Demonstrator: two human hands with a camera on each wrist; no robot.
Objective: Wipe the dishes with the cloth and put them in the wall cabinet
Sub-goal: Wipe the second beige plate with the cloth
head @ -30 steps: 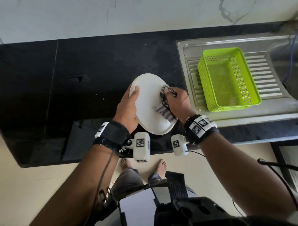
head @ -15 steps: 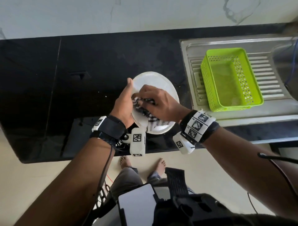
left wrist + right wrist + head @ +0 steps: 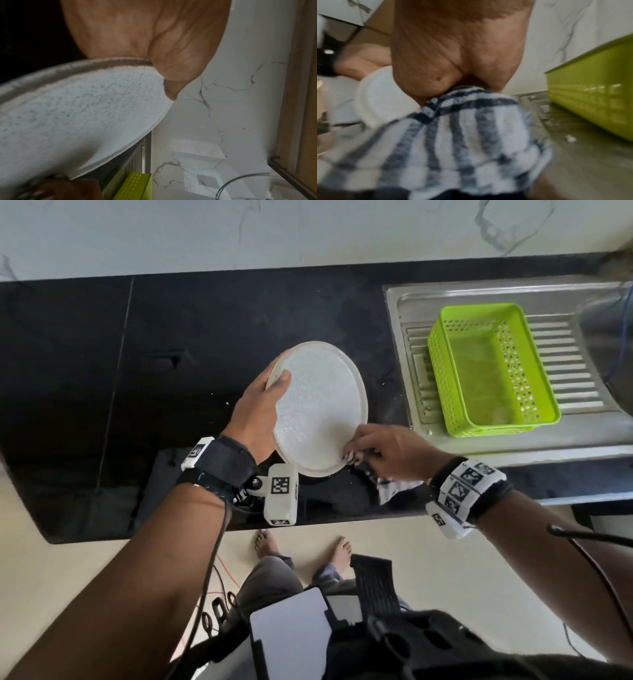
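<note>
A green plastic basket (image 3: 493, 368) with perforated walls sits on the ribbed steel drainboard (image 3: 565, 361) at the right end of a black stone counter (image 3: 102, 354). Behind the counter rises a white marble-patterned wall (image 3: 308, 231). Below the counter's near edge lies a pale floor (image 3: 445, 559), with thin cables (image 3: 219, 587) trailing across it.

left hand (image 3: 259, 409): thumb curled, gripping | right hand (image 3: 388, 451): fingers pinched
</note>
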